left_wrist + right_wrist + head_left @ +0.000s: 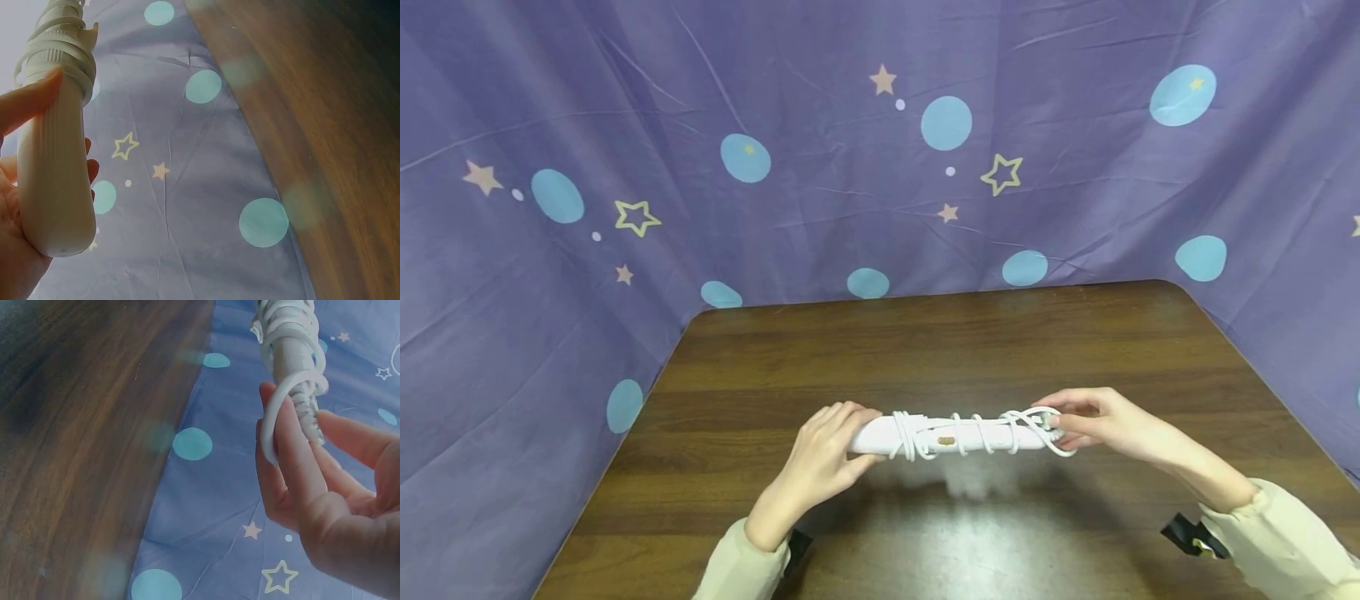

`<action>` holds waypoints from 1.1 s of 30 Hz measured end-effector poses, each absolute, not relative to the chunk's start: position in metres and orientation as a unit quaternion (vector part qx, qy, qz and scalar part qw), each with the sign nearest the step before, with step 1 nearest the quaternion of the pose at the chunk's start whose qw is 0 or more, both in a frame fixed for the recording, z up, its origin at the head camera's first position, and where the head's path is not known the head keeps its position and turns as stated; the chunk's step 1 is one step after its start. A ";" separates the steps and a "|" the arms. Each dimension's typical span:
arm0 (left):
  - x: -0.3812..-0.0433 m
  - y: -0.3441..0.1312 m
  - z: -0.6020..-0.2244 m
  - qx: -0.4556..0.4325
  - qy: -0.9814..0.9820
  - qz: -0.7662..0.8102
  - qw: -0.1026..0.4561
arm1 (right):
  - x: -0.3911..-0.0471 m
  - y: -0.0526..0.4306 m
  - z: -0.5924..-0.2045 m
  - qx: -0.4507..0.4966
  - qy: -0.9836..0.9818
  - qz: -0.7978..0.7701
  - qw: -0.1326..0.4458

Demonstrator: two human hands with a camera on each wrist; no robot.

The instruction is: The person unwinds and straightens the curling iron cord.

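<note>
A long white hair straightener (985, 437) is held level above the table, its white cord (910, 435) wound round it in several loops. My left hand (827, 446) grips its smooth, rounded end. In the left wrist view, the thumb lies along the straightener's body (56, 181), just below the cord turns. At the other end, my right hand (1093, 423) pinches the cord near its ribbed sleeve (307, 415). A loose cord loop (270, 428) passes round the fingers in the right wrist view. The plug cannot be made out clearly.
The brown wooden table (925, 350) has rounded far corners. A purple curtain (820, 208) with stars and blue dots hangs behind it and along both sides. Black straps (1195, 533) show by the cream sleeves (1285, 533).
</note>
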State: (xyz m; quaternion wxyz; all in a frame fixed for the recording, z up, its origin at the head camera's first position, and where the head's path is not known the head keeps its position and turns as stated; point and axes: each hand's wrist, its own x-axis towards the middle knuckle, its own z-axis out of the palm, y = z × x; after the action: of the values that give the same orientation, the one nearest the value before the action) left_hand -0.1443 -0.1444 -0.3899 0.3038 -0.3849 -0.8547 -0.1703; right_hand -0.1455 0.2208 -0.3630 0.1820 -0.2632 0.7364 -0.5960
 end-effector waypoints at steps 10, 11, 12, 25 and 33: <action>-0.145 -0.145 -0.390 -0.384 -0.853 -0.171 0.309 | -0.150 0.226 -0.365 -0.234 0.691 -0.638 0.245; -0.145 -0.145 -0.390 -0.382 -0.854 -0.171 0.308 | -0.151 0.226 -0.366 -0.231 0.679 -0.649 0.254; -0.145 -0.145 -0.390 -0.383 -0.853 -0.172 0.310 | -0.152 0.227 -0.367 -0.230 0.668 -0.657 0.261; -0.143 -0.146 -0.390 -0.382 -0.852 -0.170 0.314 | -0.154 0.227 -0.376 -0.223 0.720 -0.620 0.218; -0.142 -0.145 -0.390 -0.380 -0.857 -0.170 0.303 | -0.154 0.226 -0.376 -0.159 0.752 -0.621 0.157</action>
State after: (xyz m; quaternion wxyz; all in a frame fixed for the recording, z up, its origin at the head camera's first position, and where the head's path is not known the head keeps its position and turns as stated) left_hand -0.1423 -0.1449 -0.3901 0.3025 -0.3803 -0.8572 -0.1703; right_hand -0.1540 0.2261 -0.3759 0.1573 -0.1587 0.7515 -0.6207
